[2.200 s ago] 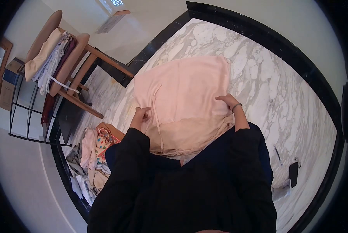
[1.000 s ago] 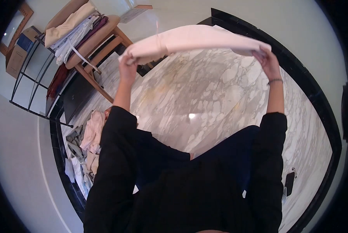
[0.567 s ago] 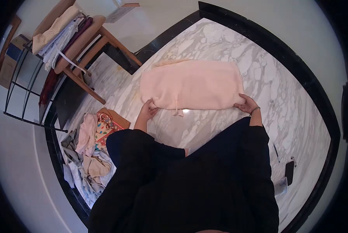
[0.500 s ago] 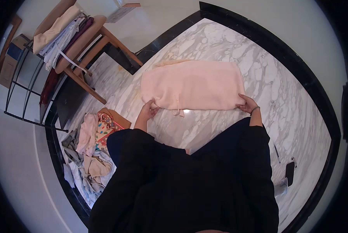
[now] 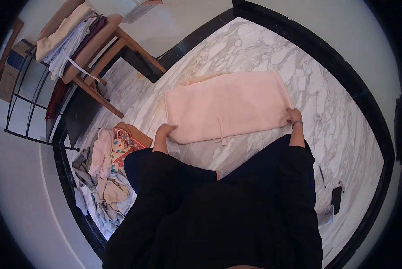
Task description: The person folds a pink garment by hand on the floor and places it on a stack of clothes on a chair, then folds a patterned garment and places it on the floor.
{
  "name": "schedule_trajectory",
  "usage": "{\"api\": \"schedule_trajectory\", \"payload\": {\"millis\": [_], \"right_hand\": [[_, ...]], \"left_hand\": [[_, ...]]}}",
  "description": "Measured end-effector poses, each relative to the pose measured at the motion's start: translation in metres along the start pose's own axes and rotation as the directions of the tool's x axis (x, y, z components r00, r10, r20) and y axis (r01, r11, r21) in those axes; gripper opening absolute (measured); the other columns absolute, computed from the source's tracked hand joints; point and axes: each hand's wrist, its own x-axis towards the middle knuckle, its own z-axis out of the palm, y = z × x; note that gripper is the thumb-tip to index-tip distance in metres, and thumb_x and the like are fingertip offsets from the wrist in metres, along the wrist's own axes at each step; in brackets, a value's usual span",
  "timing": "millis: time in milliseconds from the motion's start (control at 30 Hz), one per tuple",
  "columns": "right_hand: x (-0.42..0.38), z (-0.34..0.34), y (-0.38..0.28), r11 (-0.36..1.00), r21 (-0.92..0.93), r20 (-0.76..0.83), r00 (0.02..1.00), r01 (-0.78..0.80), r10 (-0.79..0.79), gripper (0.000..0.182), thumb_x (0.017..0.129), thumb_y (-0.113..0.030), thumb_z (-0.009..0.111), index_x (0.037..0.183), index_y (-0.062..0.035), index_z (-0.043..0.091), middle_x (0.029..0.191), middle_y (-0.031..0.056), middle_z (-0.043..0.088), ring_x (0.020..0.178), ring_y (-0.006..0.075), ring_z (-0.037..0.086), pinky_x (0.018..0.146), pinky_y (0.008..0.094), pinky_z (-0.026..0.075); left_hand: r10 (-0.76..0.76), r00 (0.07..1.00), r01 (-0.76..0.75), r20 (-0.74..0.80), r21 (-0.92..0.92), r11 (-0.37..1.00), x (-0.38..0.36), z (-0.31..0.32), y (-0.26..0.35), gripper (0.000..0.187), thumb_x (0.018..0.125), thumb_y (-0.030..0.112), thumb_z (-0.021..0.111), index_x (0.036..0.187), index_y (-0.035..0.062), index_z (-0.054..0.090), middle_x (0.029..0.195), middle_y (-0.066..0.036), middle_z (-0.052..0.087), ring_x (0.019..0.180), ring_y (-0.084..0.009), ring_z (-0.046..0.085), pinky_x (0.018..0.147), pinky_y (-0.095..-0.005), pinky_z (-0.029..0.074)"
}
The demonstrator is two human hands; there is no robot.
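In front of my crossed legs lies a wide, folded pink garment point(image 5: 228, 103), with a thin drawstring point(image 5: 222, 130) hanging from its near edge. My left hand point(image 5: 166, 131) grips its near left corner, the fingertips partly hidden by the cloth. At the near right corner, my right hand point(image 5: 294, 115) pinches the fabric between thumb and fingers. A beige layer point(image 5: 201, 80) peeks out along the far left edge.
A heap of crumpled clothes point(image 5: 113, 190) lies on the marble floor at my left. Folded clothes point(image 5: 68, 40) are stacked on a wooden chair point(image 5: 113, 27) beside a black metal rack point(image 5: 30, 105). A phone point(image 5: 336, 199) and a pen point(image 5: 322, 176) lie at my right.
The garment's near edge has come closer to me, and its right end has shifted right. Both hands still hold the corners; the left moved slightly nearer, the right moved right.
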Motion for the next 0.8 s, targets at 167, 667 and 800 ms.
{"api": "schedule_trajectory", "payload": {"millis": [167,667,800], "right_hand": [[-0.008,0.02,-0.01,0.98,0.081,0.088,0.978,0.182,-0.189,0.058,0.084,-0.043,0.06,0.113,0.0065,0.057,0.106,0.0225,0.064,0.089,0.0339,0.065,0.067,0.0404,0.056],[-0.016,-0.018,-0.025,0.818,-0.478,-0.144,0.947,-0.321,0.288,0.053,0.085,-0.032,0.05,0.133,-0.0093,0.05,0.134,0.0158,0.052,0.126,0.0325,0.047,0.101,0.0705,0.022],[-0.045,-0.01,-0.07,0.791,-0.526,-0.218,0.948,-0.313,0.23,0.064,0.083,-0.041,0.056,0.138,-0.0137,0.043,0.136,0.0136,0.051,0.13,0.0325,0.042,0.099,0.0767,0.017]], "left_hand": [[0.247,0.907,-0.353,-0.341,-0.295,0.888,0.039,0.025,-0.006,0.057,0.08,0.022,0.062,0.124,-0.0122,0.05,0.113,-0.024,0.062,0.097,-0.032,0.065,0.086,-0.0373,0.049],[0.052,0.853,-0.108,-0.519,-0.078,0.991,0.009,0.023,0.045,0.055,0.073,0.028,0.061,0.12,0.0005,0.055,0.114,-0.023,0.062,0.107,-0.0346,0.06,0.092,-0.0412,0.046],[0.051,0.741,-0.232,-0.67,-0.185,0.955,0.044,0.018,0.049,0.057,0.075,0.03,0.067,0.118,-0.0039,0.053,0.113,-0.023,0.062,0.105,-0.0336,0.061,0.093,-0.0404,0.046]]}}
